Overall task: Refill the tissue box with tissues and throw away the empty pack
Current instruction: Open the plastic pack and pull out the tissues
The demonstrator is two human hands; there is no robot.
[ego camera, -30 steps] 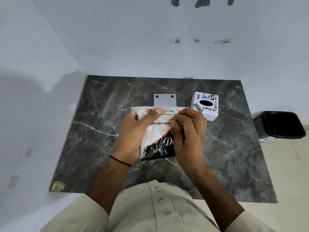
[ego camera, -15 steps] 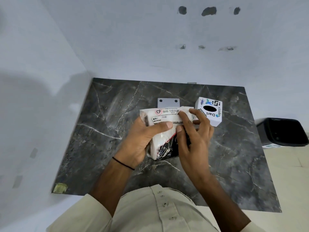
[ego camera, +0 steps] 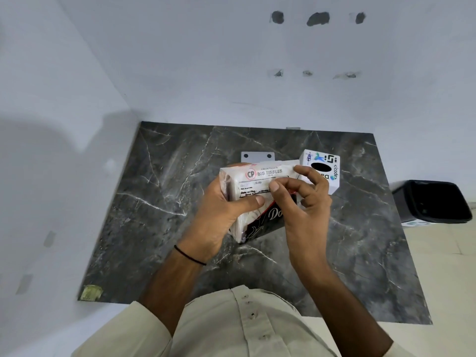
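A full plastic pack of tissues (ego camera: 260, 176), white with a "BIG TISSUES" label and a dark printed lower part, is held above the dark marble table (ego camera: 159, 202). My left hand (ego camera: 221, 217) grips the pack from its left side, thumb across the front. My right hand (ego camera: 304, 199) pinches the pack's upper right edge with thumb and forefinger, the other fingers spread. The white tissue box (ego camera: 324, 166) with a black oval slot stands on the table just behind my right hand, partly hidden by it.
A black waste bin (ego camera: 435, 202) stands on the floor to the right of the table. A small grey plate (ego camera: 257, 157) with two holes lies on the table behind the pack. White walls close the back and left sides.
The pack has been tilted so its label faces up more. My right hand's fingers have spread and shifted to the pack's right edge.
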